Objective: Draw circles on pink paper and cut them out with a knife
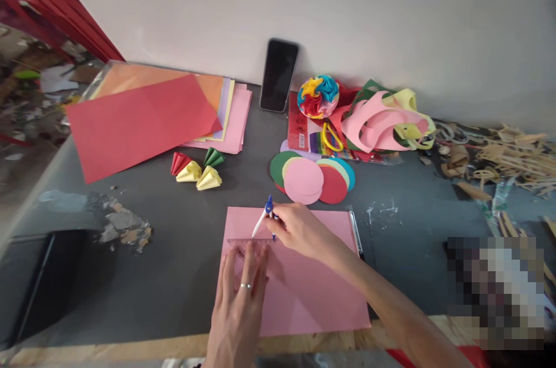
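A sheet of pink paper (317, 298) lies near the table's front edge. On its upper left part rests a clear plastic ruler (235, 240), its full shape hidden under my fingers. My left hand (241, 290) wears a ring and presses the ruler down with outstretched fingers. My right hand (299, 229) pinches a blue and white drawing compass (262, 222) near its top. The compass legs are spread, and their tips stand at the ruler's marked edge. Along the sheet's right edge lies a slim silver and black tool (356, 234), partly under my forearm.
Beyond the sheet lie overlapping paper circles (304, 178), folded paper cones (197, 171), and a red sheet (143, 124) on stacked coloured paper. A phone (279, 75) leans on the wall beside a paper ball (318, 97) and pink offcuts (373, 124). Wooden sticks (512, 159) clutter the right.
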The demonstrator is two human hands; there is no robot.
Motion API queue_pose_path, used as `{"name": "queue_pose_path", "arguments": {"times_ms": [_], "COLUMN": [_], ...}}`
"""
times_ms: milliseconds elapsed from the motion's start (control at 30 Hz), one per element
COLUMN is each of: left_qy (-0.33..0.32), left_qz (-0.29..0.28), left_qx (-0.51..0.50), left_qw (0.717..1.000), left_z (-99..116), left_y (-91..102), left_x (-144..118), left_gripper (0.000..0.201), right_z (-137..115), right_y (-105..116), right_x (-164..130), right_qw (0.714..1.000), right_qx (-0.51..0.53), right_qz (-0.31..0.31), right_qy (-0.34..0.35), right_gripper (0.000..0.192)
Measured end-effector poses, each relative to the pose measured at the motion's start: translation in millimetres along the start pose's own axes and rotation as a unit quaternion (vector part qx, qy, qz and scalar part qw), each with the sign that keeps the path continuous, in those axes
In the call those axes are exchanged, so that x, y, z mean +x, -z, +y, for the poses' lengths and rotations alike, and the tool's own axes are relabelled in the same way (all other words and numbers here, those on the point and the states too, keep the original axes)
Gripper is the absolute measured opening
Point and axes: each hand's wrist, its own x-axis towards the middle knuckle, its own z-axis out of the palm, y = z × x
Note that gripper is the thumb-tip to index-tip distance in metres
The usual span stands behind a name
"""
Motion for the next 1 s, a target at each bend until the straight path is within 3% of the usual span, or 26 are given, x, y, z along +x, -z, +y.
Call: {"name": "queue_pose_path", "arguments": {"times_ms": [200, 700, 1000], "left_qy": [-0.011, -0.020, -0.020], "left_qz": [-0.015, -0.033, -0.046], "left_qx": [0.016, 0.041, 0.043], "left_qw": [1.000, 0.998, 0.998], "left_z": [-1.4, -2.7, -3.5], "left_y": [5.1, -3.1, 0.5], "left_x": [1.5, -3.2, -3.4], "left_gripper": [0.078, 0.078, 0.077], "right_z": [2.5, 8.4, 8.4], "right_y": [4.6, 2.1, -1.7], "right_x": [1.9, -1.5, -4.7], "right_qw": [0.999, 0.998, 0.997], "right_qx": [0.031, 0.063, 0.072], "right_qz": [-0.023, -0.019, 0.006], "right_qy": [0.012, 0.000, 0.020], "right_gripper": [0.030, 0.031, 0.048]}}
